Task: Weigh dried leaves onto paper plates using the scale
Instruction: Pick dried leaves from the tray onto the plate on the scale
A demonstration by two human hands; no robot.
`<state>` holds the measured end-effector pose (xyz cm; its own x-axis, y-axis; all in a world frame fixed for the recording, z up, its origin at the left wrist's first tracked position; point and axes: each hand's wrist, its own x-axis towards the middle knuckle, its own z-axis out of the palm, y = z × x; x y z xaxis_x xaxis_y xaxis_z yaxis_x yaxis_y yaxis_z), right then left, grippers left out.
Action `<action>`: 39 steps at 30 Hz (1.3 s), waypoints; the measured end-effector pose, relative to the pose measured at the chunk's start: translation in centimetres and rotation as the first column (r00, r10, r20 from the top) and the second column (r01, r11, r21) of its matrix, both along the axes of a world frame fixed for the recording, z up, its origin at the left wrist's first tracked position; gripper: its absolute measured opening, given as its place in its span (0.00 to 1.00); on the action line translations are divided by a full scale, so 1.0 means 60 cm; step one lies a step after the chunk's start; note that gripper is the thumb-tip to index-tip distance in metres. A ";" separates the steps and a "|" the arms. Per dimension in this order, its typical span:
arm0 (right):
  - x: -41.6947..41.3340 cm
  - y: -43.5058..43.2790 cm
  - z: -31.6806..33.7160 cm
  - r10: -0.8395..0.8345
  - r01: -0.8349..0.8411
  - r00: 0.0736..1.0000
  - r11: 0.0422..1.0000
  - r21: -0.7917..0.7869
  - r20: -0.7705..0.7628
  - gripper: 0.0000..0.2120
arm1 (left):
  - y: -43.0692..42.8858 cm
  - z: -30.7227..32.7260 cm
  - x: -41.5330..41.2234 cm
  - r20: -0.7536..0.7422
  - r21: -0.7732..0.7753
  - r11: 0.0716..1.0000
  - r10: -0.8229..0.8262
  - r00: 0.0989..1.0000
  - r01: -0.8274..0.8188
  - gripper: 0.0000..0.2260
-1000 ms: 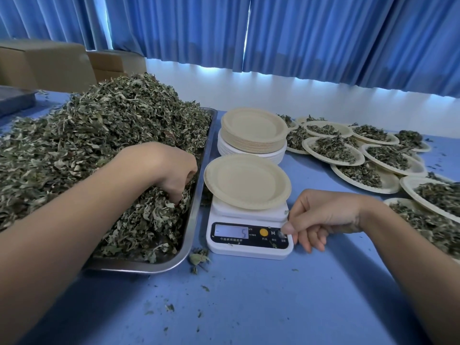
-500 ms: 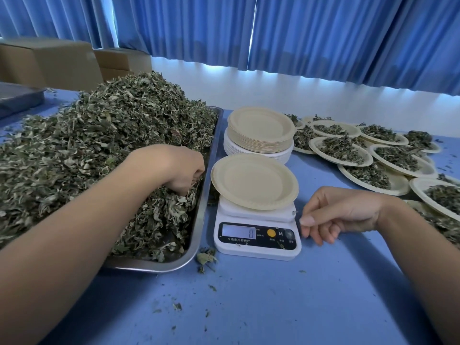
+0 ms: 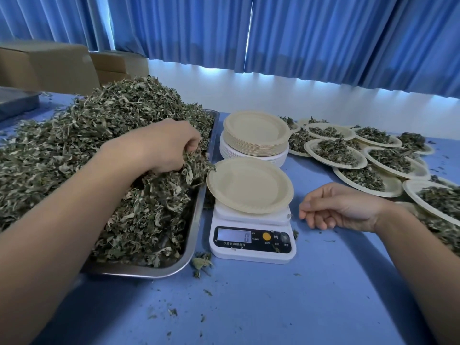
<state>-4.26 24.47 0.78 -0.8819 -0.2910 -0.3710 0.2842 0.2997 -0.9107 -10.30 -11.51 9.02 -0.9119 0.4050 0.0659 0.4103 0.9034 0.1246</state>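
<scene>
a heap of dried leaves (image 3: 74, 150) filled the metal tray (image 3: 196, 220) on the left side of the blue table (image 3: 273, 307), piled well above the tray's rim. the left hand (image 3: 164, 145) was at the right edge of the heap, its fingers curled down round a clump of the leaves. strands of that clump hung from the hand and reached the left rim of the paper plate (image 3: 249, 185). that plate sat bare on the white scale (image 3: 251, 235), just right of the tray, and the scale's display (image 3: 234, 235) read 0. the right hand (image 3: 341, 207) rested on the table near the scale's right side, apart from it, fingers loosely curled and gripping nothing. the two hands were well apart, with the scale and plate between them.

just beyond the scale stood a stack of plates (image 3: 256, 135), tan ones on top of white ones. to the right of the stack, many filled plates (image 3: 336, 150) overlapped one another, each carrying a portion of leaves, running toward the right edge of view. loose crumbs of leaf (image 3: 201, 263) lay on the table by the tray's near right corner, with smaller flecks scattered nearer still. cardboard boxes (image 3: 49, 66) stood at the far left, and blue curtains (image 3: 323, 33) hung along the far wall.
</scene>
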 end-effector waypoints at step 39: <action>-0.013 0.005 -0.011 -0.100 0.100 0.995 0.994 -0.047 0.006 0.15 | 0.018 0.002 -0.037 0.162 0.277 0.957 -0.139 0.977 0.090 0.05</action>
